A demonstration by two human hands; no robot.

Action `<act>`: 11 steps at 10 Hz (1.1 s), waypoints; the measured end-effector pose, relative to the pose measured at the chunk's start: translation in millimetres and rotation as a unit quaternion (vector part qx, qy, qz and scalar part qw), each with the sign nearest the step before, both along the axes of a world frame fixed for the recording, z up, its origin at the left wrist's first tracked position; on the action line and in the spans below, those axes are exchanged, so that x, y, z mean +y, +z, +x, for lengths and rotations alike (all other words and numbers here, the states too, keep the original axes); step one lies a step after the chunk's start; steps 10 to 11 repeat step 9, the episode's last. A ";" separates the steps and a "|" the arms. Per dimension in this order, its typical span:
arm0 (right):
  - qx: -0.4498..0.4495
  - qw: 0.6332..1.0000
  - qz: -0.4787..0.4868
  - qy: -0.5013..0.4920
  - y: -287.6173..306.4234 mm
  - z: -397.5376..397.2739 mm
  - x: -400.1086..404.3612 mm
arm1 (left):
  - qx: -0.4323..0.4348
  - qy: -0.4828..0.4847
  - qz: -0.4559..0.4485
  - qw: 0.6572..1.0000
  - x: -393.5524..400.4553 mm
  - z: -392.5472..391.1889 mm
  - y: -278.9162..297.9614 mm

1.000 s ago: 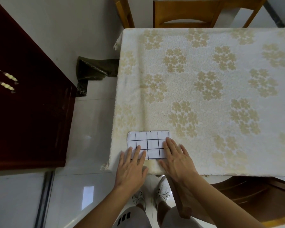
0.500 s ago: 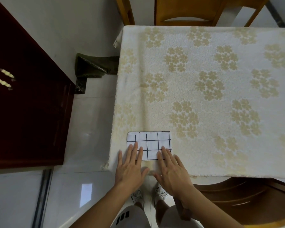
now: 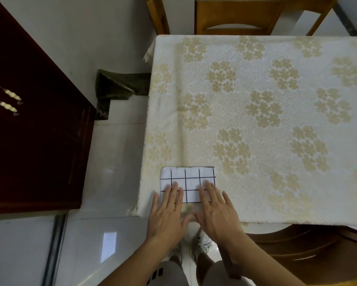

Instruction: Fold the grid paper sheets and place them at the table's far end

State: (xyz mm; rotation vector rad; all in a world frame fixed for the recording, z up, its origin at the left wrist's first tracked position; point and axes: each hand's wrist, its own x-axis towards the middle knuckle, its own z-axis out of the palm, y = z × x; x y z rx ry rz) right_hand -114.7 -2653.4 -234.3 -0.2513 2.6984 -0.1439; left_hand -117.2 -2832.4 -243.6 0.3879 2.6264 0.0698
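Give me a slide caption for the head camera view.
Both hands, left and right, press flat on grid paper at the table's near edge.

We see the folded grid paper (image 3: pixel 189 183) lying on the bench (image 3: pixel 266 124) at its near left corner. Our left hand (image 3: pixel 167 213) rests on the paper's near left part, our right hand (image 3: pixel 216 213) on its near right part, fingers (image 3: pixel 207 189) flat on it. Left of the bench, across a strip of floor (image 3: pixel 113 162), stands a cabinet (image 3: pixel 33 131). Behind the far edge stands a chair (image 3: pixel 235 19). Another chair (image 3: pixel 309 250) sits under the near edge, to our right.
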 end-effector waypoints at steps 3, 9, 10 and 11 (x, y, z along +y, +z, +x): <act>-0.044 0.999 0.002 -0.002 -4.8 -25.7 11.4 | -0.013 -0.003 -0.032 0.999 -5.9 -21.7 -0.9; -0.083 0.995 -0.041 -0.031 13.7 -41.6 13.3 | -0.036 0.012 0.007 0.999 -1.9 -44.5 27.4; -0.083 0.995 -0.041 -0.031 13.7 -41.6 13.3 | -0.036 0.012 0.007 0.999 -1.9 -44.5 27.4; -0.083 0.995 -0.041 -0.031 13.7 -41.6 13.3 | -0.036 0.012 0.007 0.999 -1.9 -44.5 27.4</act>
